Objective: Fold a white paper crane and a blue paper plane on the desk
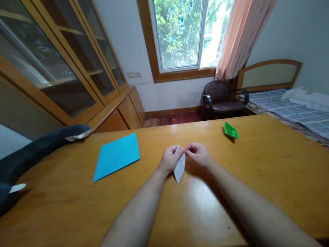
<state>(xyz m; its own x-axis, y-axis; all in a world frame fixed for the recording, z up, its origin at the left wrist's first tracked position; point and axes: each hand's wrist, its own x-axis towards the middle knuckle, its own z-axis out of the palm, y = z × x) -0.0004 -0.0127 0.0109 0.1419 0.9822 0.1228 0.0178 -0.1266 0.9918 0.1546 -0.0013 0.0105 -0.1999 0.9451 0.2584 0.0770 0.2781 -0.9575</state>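
Your left hand [170, 160] and right hand [197, 153] meet over the middle of the glossy wooden tabletop [269, 164], and both are closed in a pinch on the same small folded piece of white paper [180, 167]. The pinches sit close together at the paper's upper end, fingertips almost touching, which looks like the grip you need when working one narrow flap or crease: each hand steadies the edge against the other. The paper is long and pointed, and its lower tip hangs toward you, close to the tabletop; whether it rests on the wood I cannot tell. Your left hand covers part of the paper's left edge, so the shape of the fold there is hidden.

You have the work directly in front of you with both forearms running in from the near edge, likely so the wrists stay low and stable.

To your left, well apart from the hands, a flat sheet of bright blue paper [117, 156] with a diagonal crease lies on the tabletop, within reach but out of the way. Farther off to the right sits a small green folded paper boat [231, 130], set back toward the far edge. At the far left, a dark grey plush toy [33, 151] lies along the edge.
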